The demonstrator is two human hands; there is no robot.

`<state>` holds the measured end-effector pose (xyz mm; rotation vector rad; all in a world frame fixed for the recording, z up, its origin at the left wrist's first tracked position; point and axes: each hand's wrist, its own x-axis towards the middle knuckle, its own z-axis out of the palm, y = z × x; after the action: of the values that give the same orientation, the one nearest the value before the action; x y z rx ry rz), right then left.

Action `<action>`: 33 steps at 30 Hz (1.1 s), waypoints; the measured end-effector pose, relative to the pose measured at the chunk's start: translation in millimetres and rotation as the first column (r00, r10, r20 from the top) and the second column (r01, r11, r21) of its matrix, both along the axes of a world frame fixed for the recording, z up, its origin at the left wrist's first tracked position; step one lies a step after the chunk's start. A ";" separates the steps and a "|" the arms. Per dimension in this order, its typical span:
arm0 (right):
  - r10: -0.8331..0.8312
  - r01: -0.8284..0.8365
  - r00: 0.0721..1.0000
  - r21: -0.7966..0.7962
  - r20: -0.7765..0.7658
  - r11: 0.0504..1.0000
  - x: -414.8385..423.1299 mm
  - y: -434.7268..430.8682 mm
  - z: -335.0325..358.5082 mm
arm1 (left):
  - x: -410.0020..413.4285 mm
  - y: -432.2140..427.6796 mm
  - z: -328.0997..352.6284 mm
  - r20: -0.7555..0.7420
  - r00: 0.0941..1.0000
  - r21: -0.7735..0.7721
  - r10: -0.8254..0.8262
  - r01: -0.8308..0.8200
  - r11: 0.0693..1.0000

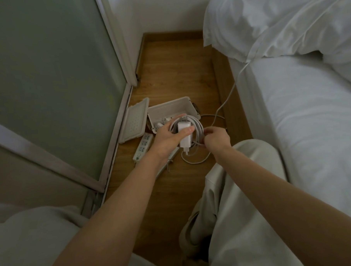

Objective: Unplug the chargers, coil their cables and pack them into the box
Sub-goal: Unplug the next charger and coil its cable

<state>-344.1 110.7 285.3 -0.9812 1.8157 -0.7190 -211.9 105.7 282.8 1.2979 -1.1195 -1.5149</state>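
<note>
Left hand [166, 138] grips charger [184, 132], right hand [217, 138] pinches cable [199, 125]

Both meet at frame centre; the charger's long axis runs up-down, loops gathered round it. Open box [169, 108] sits just behind, above centre, nearer the left hand.

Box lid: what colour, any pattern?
Off-white, with a grid of small dots. The lid lies open beside the box. Head view.
</note>
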 end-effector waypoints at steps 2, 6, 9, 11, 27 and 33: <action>0.059 -0.065 0.996 -0.080 -0.066 0.995 -1.8 1.6 0.1 | -1.4 0.3 0.1 -0.006 0.999 0.022 0.035 -0.034 0.999; 0.170 -0.182 0.981 -0.150 -0.090 0.972 -3.8 2.1 -0.9 | -0.3 2.6 1.0 -0.043 0.996 0.085 0.081 -0.077 0.993; 0.276 -0.296 0.949 -0.128 -0.153 0.947 -1.7 -0.3 -1.2 | 3.4 4.1 -0.9 -0.046 0.993 0.111 0.107 -0.101 0.989; 0.338 -0.365 0.916 -0.099 -0.214 0.926 -1.8 -4.3 1.7 | 5.0 4.3 -1.8 -0.054 0.991 0.125 0.126 -0.118 0.985; 0.297 -0.359 0.890 -0.128 -0.346 0.925 -7.6 -19.4 11.6 | -1.6 -2.4 -5.0 -0.052 0.975 0.127 0.217 -0.209 0.970; 0.302 -0.366 0.913 -0.223 -0.275 0.903 -6.8 -10.6 6.8 | 4.7 -13.2 3.6 0.048 0.998 0.246 -0.033 0.020 0.969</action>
<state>-350.9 100.1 292.1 -1.5777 1.7059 -0.6645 -207.1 92.5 286.4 1.5008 -1.0081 -1.6895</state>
